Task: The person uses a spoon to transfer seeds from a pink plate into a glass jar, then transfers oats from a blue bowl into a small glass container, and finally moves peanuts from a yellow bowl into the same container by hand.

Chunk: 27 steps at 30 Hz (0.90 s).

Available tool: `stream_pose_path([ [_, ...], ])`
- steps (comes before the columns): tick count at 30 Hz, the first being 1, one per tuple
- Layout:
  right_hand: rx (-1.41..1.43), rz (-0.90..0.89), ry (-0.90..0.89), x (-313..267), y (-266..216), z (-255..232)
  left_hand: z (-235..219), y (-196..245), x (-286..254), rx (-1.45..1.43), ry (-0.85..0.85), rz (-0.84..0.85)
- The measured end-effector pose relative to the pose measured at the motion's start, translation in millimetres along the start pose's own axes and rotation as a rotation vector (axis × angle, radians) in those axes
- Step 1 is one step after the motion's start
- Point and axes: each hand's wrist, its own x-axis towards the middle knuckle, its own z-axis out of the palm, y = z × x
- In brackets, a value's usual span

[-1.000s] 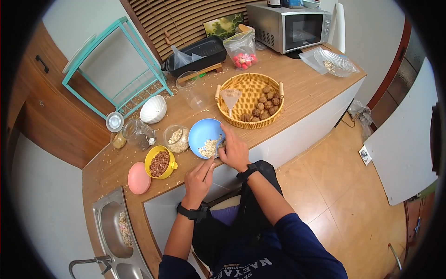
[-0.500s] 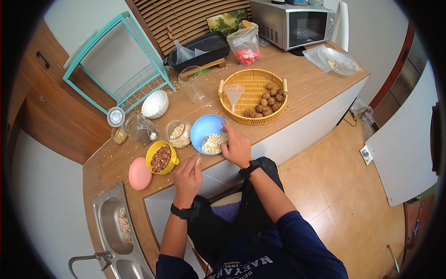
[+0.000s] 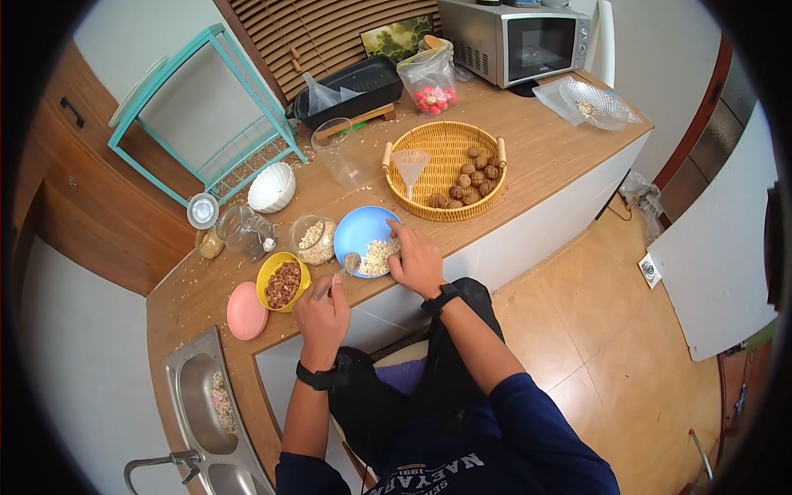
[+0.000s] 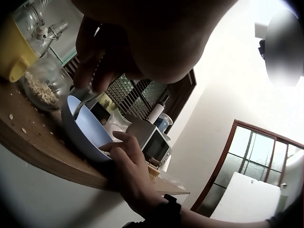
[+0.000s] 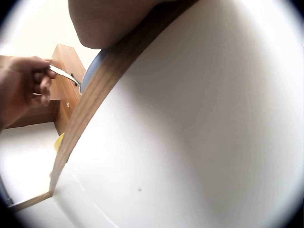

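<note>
Pinching a spoon (image 3: 351, 263), left hand (image 3: 322, 318), lower fingers (image 5: 44, 89) curled in right wrist view, unseen from head, right hand (image 3: 419, 261) loosely spread against blue bowl (image 3: 360, 229).

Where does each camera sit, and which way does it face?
Head: on the head, facing forward and down at the counter and blue bowl; arms, left hand and right hand show.
Left wrist: worn there, facing across the blue bowl toward the microwave; left hand at top, right hand beyond.
Right wrist: worn there, facing the cabinet; part of right hand above, left hand beyond.
Both wrist views show the blue bowl and spoon.
</note>
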Motion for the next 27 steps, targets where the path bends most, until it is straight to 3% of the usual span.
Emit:
stream_pose_path([
  [10, -0.004, -0.043, 0.036, 0.1, 3.1, 3.5, 18.5, -17.6, 4.9, -0.235, -0.083, -0.273],
  [12, 0.005, -0.038, 0.046, 0.2, 0.1, 2.0, 30.6, -23.5, 1.9, -0.534, -0.065, -0.431],
  [13, 0.012, -0.034, 0.054, 0.9, -0.6, 0.8, 34.4, -23.1, 0.5, -0.534, -0.062, -0.43],
  [15, -0.021, -0.06, 0.044, -0.8, 4.2, 3.8, 42.5, -19.9, -4.0, -0.723, -0.091, -0.617],
  [16, -0.054, -0.085, 0.033, -0.2, 4.0, 4.1, 47.1, -17.9, -6.9, -0.723, -0.089, -0.615],
  [18, -0.036, -0.094, 0.06, 0.5, 2.9, 5.5, 56.1, -13.5, -12.8, -0.901, -0.072, -0.77],
  [27, -0.025, -0.103, 0.082, 2.8, -1.0, 0.8, 70.3, -18.7, -21.4, -1.283, -0.062, -1.028],
])
